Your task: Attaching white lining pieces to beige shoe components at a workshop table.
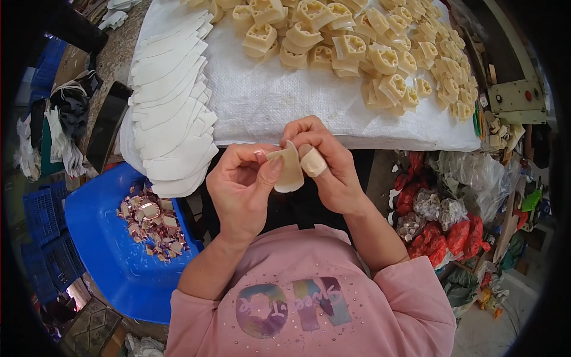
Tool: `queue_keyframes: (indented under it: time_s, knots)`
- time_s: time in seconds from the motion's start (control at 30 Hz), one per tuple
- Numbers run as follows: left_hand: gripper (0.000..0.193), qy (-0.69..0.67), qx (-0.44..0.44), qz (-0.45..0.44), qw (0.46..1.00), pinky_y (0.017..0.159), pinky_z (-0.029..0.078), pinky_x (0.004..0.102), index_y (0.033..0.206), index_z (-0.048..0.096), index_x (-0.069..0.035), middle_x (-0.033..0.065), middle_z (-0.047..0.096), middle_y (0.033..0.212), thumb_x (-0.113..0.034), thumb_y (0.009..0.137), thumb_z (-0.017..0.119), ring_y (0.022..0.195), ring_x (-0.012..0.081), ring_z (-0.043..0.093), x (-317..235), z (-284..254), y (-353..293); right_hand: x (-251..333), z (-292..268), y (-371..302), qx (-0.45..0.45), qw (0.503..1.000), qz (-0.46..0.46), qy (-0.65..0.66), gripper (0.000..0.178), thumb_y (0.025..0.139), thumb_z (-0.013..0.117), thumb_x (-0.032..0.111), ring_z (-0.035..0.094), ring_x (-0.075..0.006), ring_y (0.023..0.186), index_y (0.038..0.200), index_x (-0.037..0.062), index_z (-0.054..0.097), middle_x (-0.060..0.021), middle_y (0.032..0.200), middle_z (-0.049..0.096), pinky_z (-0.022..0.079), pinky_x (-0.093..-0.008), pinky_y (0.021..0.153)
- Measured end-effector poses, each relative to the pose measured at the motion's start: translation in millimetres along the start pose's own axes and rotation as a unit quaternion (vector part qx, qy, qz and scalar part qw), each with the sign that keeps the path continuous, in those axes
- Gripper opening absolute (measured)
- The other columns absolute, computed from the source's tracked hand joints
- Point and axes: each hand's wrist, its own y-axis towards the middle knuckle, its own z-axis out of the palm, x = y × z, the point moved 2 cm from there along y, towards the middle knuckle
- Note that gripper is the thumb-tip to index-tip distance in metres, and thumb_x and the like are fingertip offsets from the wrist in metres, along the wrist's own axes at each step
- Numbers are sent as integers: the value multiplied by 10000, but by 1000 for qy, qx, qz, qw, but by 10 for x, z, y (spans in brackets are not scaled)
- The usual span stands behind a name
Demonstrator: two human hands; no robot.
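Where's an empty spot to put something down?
The white cloth is bare between the white pieces on its left and the cream pieces, just beyond the left hand. The blue tub is bare beside its shiny pieces. The cloth's far right is crowded.

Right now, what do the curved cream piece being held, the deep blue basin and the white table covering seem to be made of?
Curved cream piece: perhaps thin plastic or leather; smooth, fairly matt, curving without visible creases. Deep blue basin: likely moulded plastic; soft sheen, even colour, rounded corner. White table covering: probably woven plastic; dullish, fine weave showing.
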Motion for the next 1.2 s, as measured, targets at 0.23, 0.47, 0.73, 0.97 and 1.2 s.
queue_keyframes:
  time_s: [0.23,0.47,0.73,0.97,1.2]
  knots:
    - [117,52,42,26,997,700,482,220,884,570,30,88,630,885,-48,843,647,758,82,567,54,30,-26,11,-36,-25,-3,995,-16,-102,104,795,561,76,458,-219,890,882,41,517,-73,905,506,379,-322,809]
    - [115,46,91,-44,994,713,490,227,886,553,35,108,631,895,-44,854,629,767,99,577,-15,107,-28,-36,-65,-31,-72,993,78,42,117,866,542,140,471,-152,791,828,29,529,-61,860,498,392,-279,753]
    - [112,42,59,-25,997,681,494,224,865,552,28,134,611,979,-57,860,624,777,103,584,0,56,8,-59,-136,-51,0,1000,27,-10,165,839,603,197,472,-209,909,913,55,563,-73,929,520,394,-315,801]
    - [111,202,86,134,966,592,469,202,827,604,-4,133,516,1099,-88,818,677,770,90,545,-21,53,61,62,-67,-50,-53,994,5,-99,103,772,585,91,437,-230,860,850,54,529,-81,903,502,352,-318,771]
    - [127,308,157,314,884,753,392,292,794,642,-68,110,504,1097,0,715,714,926,192,462,-86,-6,109,67,-239,10,19,980,142,136,323,842,634,158,531,-127,894,1114,6,553,-71,1008,581,457,-270,755]
